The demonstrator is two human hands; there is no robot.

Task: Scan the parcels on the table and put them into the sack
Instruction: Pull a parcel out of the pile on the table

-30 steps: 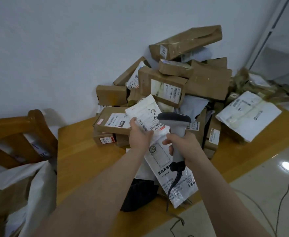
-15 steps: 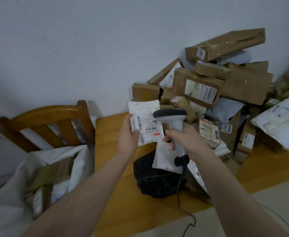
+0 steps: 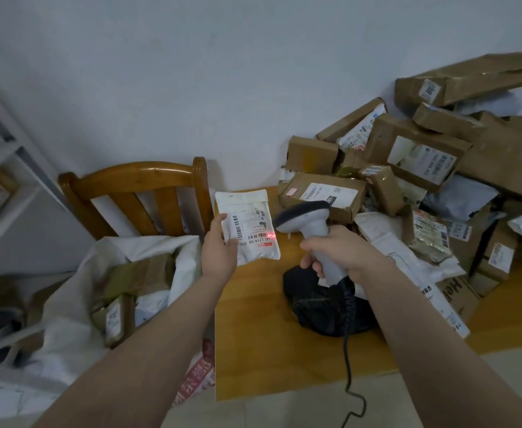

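Table (image 3: 253, 350): wooden, the bare part near its front-left corner.

Heap of parcels (image 3: 420, 149): covers the table's right and back, stacked against the wall. Brown boxes and soft mailers lean on each other, and a long box on top juts out. I judge it unstable; pulling one from low down could bring others sliding onto the table or off its edge.

Sack (image 3: 68, 304): white, off the table's left edge, already holding a few parcels. Its mouth is slumped and uneven, so a careless drop could catch the rim and land on the floor.

Chair (image 3: 130, 177): wooden, off the table's back-left corner, behind the sack.

Black bundle (image 3: 318, 304): on the table near its front edge; I can't tell what it is.

White mailer (image 3: 250, 211): held upright above the table's left edge, label toward me. The left hand (image 3: 219, 251) pinches it by one side only. The packet is soft and may sag or twist.

Scanner (image 3: 302, 216): above mid-table, the right hand (image 3: 340, 248) wrapped round the handle, head aimed at the mailer. Its cord (image 3: 347, 350) runs over the black bundle and off the table's front; it may snag.

Red spot (image 3: 271, 235): sits at one end of the lower barcode, not across it. A misread is possible.
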